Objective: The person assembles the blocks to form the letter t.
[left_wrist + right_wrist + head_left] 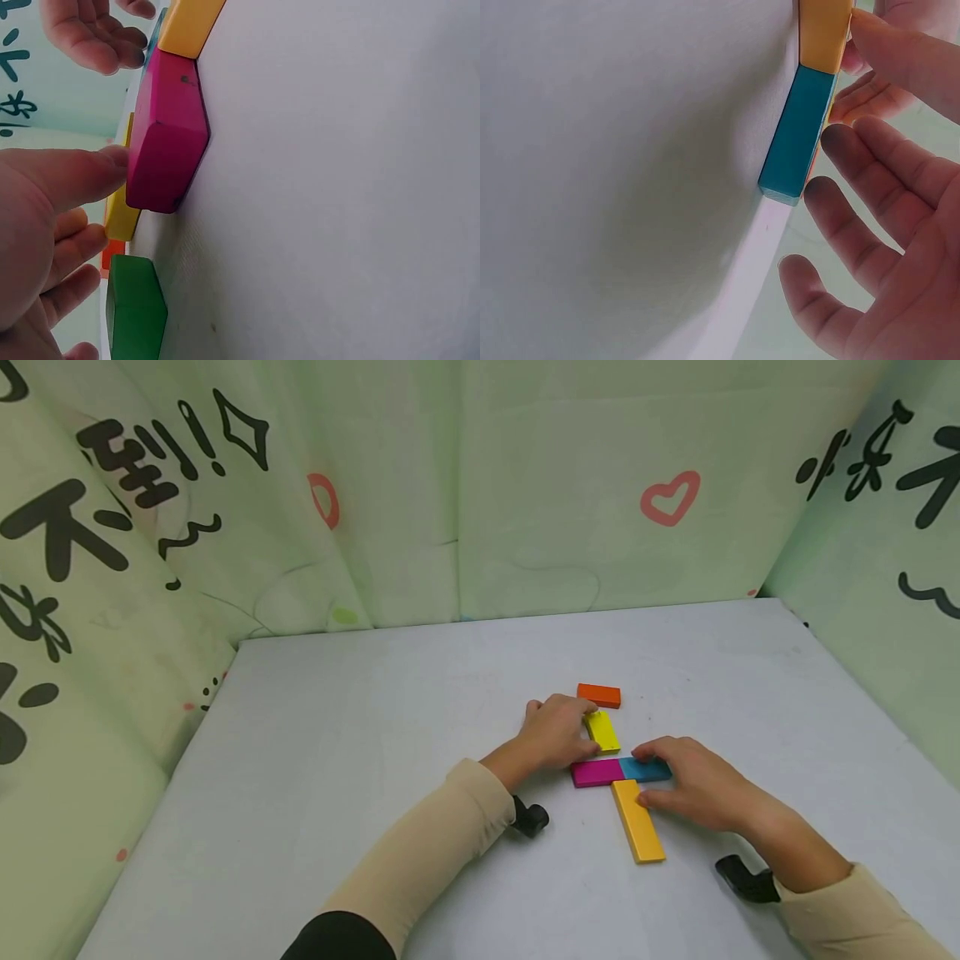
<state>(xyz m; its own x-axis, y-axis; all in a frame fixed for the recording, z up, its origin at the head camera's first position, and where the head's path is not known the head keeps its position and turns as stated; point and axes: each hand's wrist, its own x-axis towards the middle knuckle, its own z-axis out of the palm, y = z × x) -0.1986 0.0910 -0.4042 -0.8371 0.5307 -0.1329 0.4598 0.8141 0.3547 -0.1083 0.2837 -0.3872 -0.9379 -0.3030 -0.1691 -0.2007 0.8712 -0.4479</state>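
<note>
You're prob. lining up yellow block (605, 732); L hand (557, 731) part-spread at it, can't tell if gripping; R hand (705, 785) loose, empty. Next: likely nudge it toward magenta block (596, 773).

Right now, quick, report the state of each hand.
Left hand: at the yellow block; whether it grips cannot be told.
Right hand: open, beside the blue block.

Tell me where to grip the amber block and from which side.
I'd pinch the amber block across its long edges, close to its near end, coming in from that end. It lies flat and narrow with the near end free; its far end meets the magenta block and blue block, where the right hand crowds it.
</note>
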